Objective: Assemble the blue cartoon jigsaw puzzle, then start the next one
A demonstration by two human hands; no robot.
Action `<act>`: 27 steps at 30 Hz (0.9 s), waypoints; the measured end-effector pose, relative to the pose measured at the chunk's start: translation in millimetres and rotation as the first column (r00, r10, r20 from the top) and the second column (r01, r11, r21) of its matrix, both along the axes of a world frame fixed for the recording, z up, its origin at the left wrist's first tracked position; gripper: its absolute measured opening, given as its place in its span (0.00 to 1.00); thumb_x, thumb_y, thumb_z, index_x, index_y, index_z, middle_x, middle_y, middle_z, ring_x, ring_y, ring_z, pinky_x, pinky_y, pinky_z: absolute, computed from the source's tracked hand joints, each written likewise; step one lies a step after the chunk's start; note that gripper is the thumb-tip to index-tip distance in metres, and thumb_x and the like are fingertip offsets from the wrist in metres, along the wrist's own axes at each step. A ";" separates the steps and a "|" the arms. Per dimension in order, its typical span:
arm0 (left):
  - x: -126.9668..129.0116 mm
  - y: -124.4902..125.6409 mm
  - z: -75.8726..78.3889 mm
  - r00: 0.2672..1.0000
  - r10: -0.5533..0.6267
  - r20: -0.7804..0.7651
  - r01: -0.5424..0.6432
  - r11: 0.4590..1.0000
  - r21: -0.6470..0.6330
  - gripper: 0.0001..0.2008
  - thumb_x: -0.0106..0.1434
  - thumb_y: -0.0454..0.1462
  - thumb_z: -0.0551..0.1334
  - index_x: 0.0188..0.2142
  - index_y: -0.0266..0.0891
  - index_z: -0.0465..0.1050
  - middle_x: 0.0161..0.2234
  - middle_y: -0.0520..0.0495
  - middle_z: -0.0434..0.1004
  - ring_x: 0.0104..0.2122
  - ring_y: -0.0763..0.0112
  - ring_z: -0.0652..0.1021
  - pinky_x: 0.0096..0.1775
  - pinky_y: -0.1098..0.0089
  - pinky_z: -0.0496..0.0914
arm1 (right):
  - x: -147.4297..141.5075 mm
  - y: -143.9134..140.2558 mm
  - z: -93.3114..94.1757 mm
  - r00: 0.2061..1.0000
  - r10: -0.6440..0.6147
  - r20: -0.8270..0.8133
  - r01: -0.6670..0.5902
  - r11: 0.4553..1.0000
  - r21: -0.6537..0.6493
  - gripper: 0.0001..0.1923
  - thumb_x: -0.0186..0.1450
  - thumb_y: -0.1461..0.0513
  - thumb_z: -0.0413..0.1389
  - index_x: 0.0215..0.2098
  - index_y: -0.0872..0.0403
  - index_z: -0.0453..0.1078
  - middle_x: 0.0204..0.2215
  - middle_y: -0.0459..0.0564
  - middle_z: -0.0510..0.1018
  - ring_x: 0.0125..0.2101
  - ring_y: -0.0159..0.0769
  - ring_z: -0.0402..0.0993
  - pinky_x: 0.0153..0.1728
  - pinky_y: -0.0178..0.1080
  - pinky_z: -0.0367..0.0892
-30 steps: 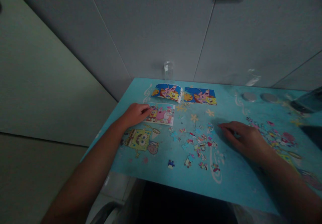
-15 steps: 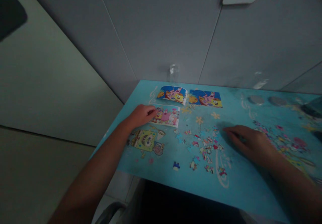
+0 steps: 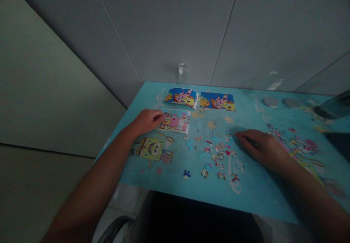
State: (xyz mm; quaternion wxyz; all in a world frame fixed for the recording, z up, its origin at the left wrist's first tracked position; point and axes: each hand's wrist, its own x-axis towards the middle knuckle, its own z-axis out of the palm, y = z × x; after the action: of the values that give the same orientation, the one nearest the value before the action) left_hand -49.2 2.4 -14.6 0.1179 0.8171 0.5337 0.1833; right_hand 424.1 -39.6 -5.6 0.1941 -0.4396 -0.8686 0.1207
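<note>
My left hand (image 3: 148,121) is closed at the left edge of a picture card (image 3: 177,121) with cartoon figures, its thumb and fingers over that edge. My right hand (image 3: 259,146) hovers at or lies on the table just right of a loose spread of jigsaw pieces (image 3: 218,155). Its thumb and index finger come together in a pinch beside the uppermost pieces; anything between the tips is hidden. One dark blue and white jigsaw piece (image 3: 186,174) lies apart, nearer the front edge.
Two blue cartoon cards, a curled one (image 3: 182,97) and a flat one (image 3: 218,101), lie behind. A clear glass (image 3: 183,73) stands at the wall. Rightward are grey round discs (image 3: 270,102), a pile of small colourful pieces (image 3: 303,141) and a dark transparent container (image 3: 333,106).
The head view has tilted down and shifted slightly right, so everything appears further up and left. Both hands keep nearly the same place relative to the card and the pieces.
</note>
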 end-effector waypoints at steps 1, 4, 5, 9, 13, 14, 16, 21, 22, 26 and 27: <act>-0.6 0.2 -0.5 1.000 0.000 0.001 0.000 1.000 -0.003 0.20 0.71 0.47 0.55 0.26 0.38 0.70 0.20 0.54 0.66 0.22 0.74 0.65 0.27 0.70 0.54 | -0.5 -0.5 1.0 1.000 0.001 -0.002 -0.001 1.000 0.001 0.11 0.70 0.59 0.55 0.48 0.48 0.77 0.42 0.49 0.84 0.37 0.44 0.82 0.41 0.47 0.77; -3.3 1.1 -2.5 1.000 -0.001 0.001 0.001 1.000 -0.010 0.20 0.71 0.47 0.55 0.27 0.38 0.70 0.20 0.54 0.66 0.22 0.74 0.65 0.27 0.70 0.54 | -2.3 -1.6 4.4 1.000 -0.012 -0.009 0.012 1.000 -0.008 0.12 0.71 0.59 0.54 0.49 0.49 0.77 0.42 0.50 0.84 0.38 0.43 0.82 0.40 0.46 0.77; -4.3 1.5 -3.1 1.000 -0.001 0.001 0.001 1.000 -0.012 0.20 0.71 0.47 0.55 0.26 0.38 0.70 0.20 0.54 0.66 0.22 0.75 0.65 0.27 0.70 0.54 | -3.1 -1.8 5.6 1.000 -0.016 -0.007 0.016 1.000 -0.013 0.12 0.71 0.59 0.54 0.49 0.49 0.77 0.42 0.50 0.84 0.37 0.43 0.82 0.40 0.45 0.77; -7.6 2.8 -5.1 1.000 -0.007 0.006 0.007 1.000 -0.019 0.20 0.71 0.48 0.56 0.28 0.38 0.72 0.21 0.54 0.67 0.22 0.74 0.66 0.27 0.70 0.55 | -6.7 -3.7 9.7 1.000 -0.026 0.004 0.026 1.000 -0.005 0.12 0.71 0.60 0.53 0.48 0.50 0.77 0.41 0.51 0.84 0.37 0.42 0.82 0.39 0.44 0.76; -9.6 3.1 -5.9 1.000 -0.003 0.016 0.004 1.000 -0.021 0.20 0.71 0.49 0.55 0.29 0.38 0.73 0.21 0.54 0.69 0.22 0.74 0.68 0.27 0.71 0.56 | -9.6 -7.3 12.8 0.985 -0.152 -0.083 0.157 0.986 0.048 0.12 0.71 0.59 0.53 0.45 0.51 0.78 0.37 0.51 0.84 0.33 0.40 0.80 0.35 0.41 0.75; -10.0 3.1 -6.0 1.000 -0.002 0.015 0.002 1.000 -0.024 0.20 0.71 0.49 0.55 0.29 0.39 0.72 0.21 0.54 0.69 0.22 0.74 0.68 0.27 0.71 0.56 | -9.8 -8.2 13.5 0.970 -0.208 -0.126 0.218 0.973 0.070 0.12 0.71 0.59 0.53 0.45 0.51 0.78 0.35 0.51 0.83 0.31 0.39 0.79 0.33 0.41 0.75; -10.7 3.2 -6.3 1.000 0.002 0.005 -0.001 1.000 -0.031 0.20 0.71 0.49 0.55 0.29 0.39 0.72 0.21 0.54 0.69 0.22 0.73 0.68 0.27 0.71 0.57 | -9.3 -9.4 15.2 0.922 -0.318 -0.220 0.348 0.930 0.118 0.12 0.70 0.58 0.54 0.44 0.51 0.78 0.31 0.50 0.82 0.27 0.37 0.76 0.30 0.39 0.73; -11.6 3.3 -6.8 1.000 0.006 -0.018 -0.006 1.000 -0.017 0.21 0.71 0.49 0.55 0.28 0.39 0.71 0.21 0.54 0.68 0.22 0.73 0.67 0.28 0.71 0.56 | -6.2 -9.4 18.3 0.841 -0.425 -0.336 0.495 0.854 0.158 0.12 0.70 0.56 0.55 0.44 0.51 0.78 0.27 0.48 0.80 0.24 0.37 0.72 0.28 0.40 0.69; -11.6 3.3 -6.9 1.000 0.006 -0.014 -0.006 1.000 -0.015 0.21 0.71 0.49 0.55 0.27 0.39 0.70 0.21 0.54 0.67 0.23 0.73 0.67 0.28 0.71 0.57 | -6.1 -9.3 18.5 0.841 -0.426 -0.333 0.494 0.856 0.155 0.12 0.70 0.56 0.55 0.44 0.51 0.78 0.27 0.48 0.80 0.24 0.37 0.72 0.28 0.40 0.68; -10.8 2.9 -6.7 1.000 0.005 -0.003 -0.005 1.000 -0.022 0.20 0.71 0.49 0.55 0.28 0.39 0.71 0.21 0.54 0.68 0.23 0.73 0.67 0.28 0.71 0.57 | -7.7 -10.1 17.9 0.855 -0.423 -0.301 0.472 0.875 0.112 0.12 0.70 0.57 0.55 0.45 0.52 0.78 0.29 0.49 0.80 0.25 0.37 0.73 0.29 0.40 0.68; -10.5 2.8 -6.6 1.000 0.005 -0.004 -0.005 1.000 -0.023 0.20 0.71 0.49 0.55 0.29 0.39 0.71 0.22 0.54 0.68 0.23 0.73 0.68 0.28 0.71 0.57 | -8.2 -10.3 17.7 0.859 -0.418 -0.295 0.464 0.880 0.102 0.12 0.70 0.57 0.55 0.45 0.52 0.78 0.29 0.49 0.80 0.25 0.36 0.73 0.29 0.39 0.67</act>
State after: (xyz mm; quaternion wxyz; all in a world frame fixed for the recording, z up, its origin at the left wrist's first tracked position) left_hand -59.6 5.2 -21.2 0.1258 0.8148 0.5380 0.1756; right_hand 415.9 -49.9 12.1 0.3673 -0.5890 -0.7176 0.0562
